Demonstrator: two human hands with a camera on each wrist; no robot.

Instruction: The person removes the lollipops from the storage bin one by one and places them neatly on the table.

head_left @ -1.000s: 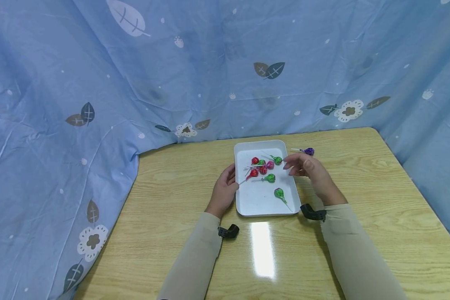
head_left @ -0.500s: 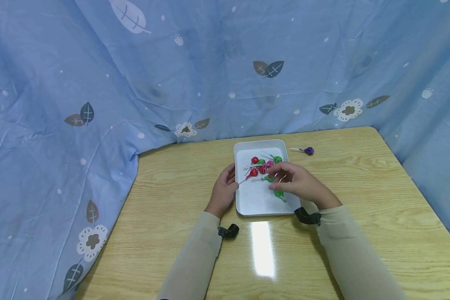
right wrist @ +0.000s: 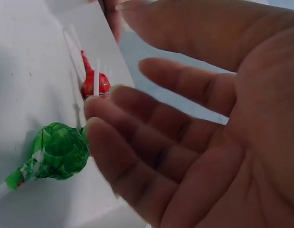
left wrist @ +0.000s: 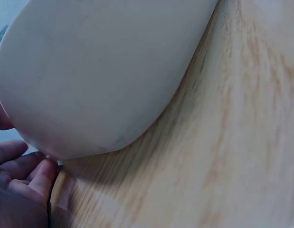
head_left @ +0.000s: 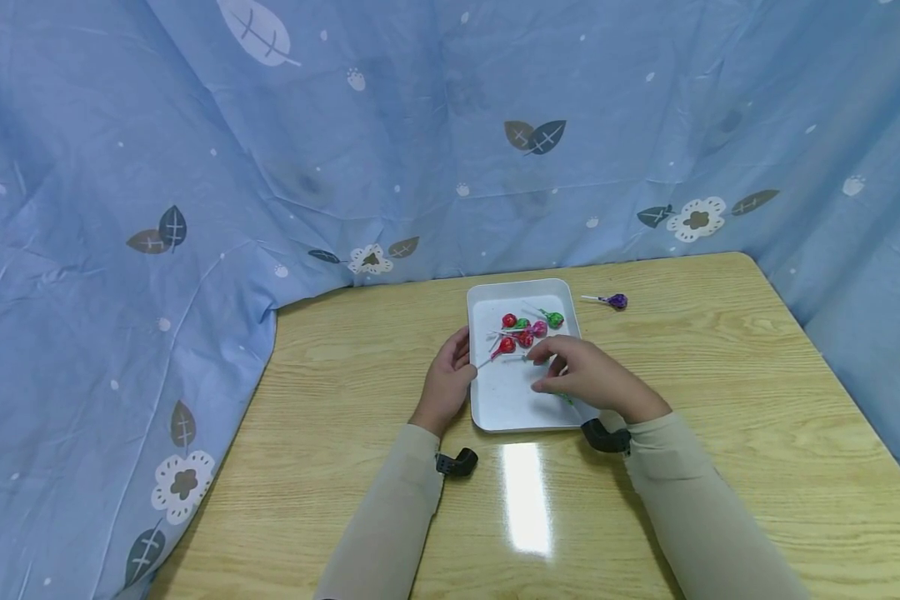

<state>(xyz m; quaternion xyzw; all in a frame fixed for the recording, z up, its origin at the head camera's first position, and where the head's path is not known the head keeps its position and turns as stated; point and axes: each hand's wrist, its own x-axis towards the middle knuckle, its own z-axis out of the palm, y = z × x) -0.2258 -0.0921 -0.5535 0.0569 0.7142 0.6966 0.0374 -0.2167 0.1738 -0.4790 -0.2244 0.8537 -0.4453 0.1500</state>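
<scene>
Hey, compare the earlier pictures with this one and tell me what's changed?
The right hand has moved left and nearer the person, from the tray's right edge to over the tray, now mostly hiding two green lollipops in the head view. Nothing was visibly picked up or let go. Unchanged: the left hand at the white tray's left rim, and the purple lollipop outside.

Head view: green lollipop (head_left: 565,398) mostly covered by right hand (head_left: 588,375); sleeves (head_left: 708,504) cut off by bottom edge; purple lollipop (head_left: 618,301), wrapper detail too small to be read. Left wrist: left hand (left wrist: 18,187) cropped at left, tray (left wrist: 104,71) cut off at top. Right wrist: red lollipop (right wrist: 91,81) partly blocked by fingers (right wrist: 130,173).
</scene>
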